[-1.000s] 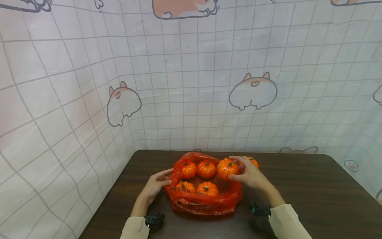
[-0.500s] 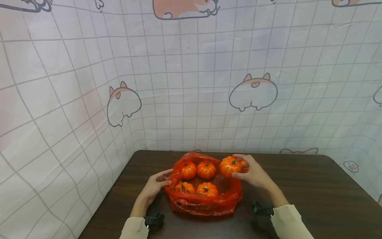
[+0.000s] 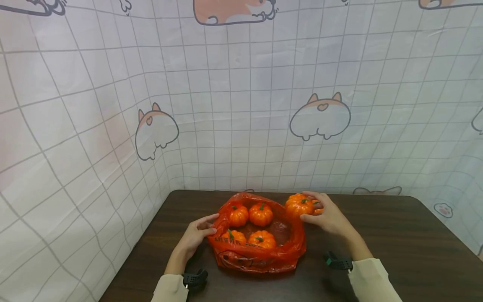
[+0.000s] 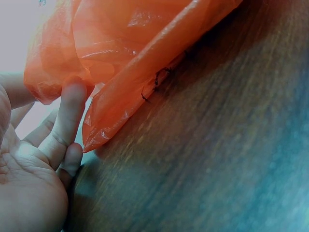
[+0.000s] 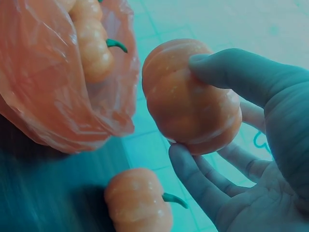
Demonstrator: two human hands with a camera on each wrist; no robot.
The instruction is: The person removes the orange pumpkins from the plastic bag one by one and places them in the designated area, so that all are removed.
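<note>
A red plastic bag stands wide open on the table with several small orange pumpkins inside, such as one at the back. At the bag's left side my left hand pinches its edge; the left wrist view has the thin film against the fingertips. My right hand grips a small pumpkin between thumb and fingers, raised at the bag's back right rim. In the right wrist view this pumpkin is apart from the bag. Another pumpkin sits on the table, mostly hidden behind my right hand in the head view.
The dark wooden table reaches well to the right of the bag. A white gridded curtain with cartoon dogs hangs behind and at the left. Black straps sit on both wrists.
My right hand has moved right and slightly back, carrying the pumpkin from above the bag's opening to its right rim. My left hand and the bag have stayed in place.
</note>
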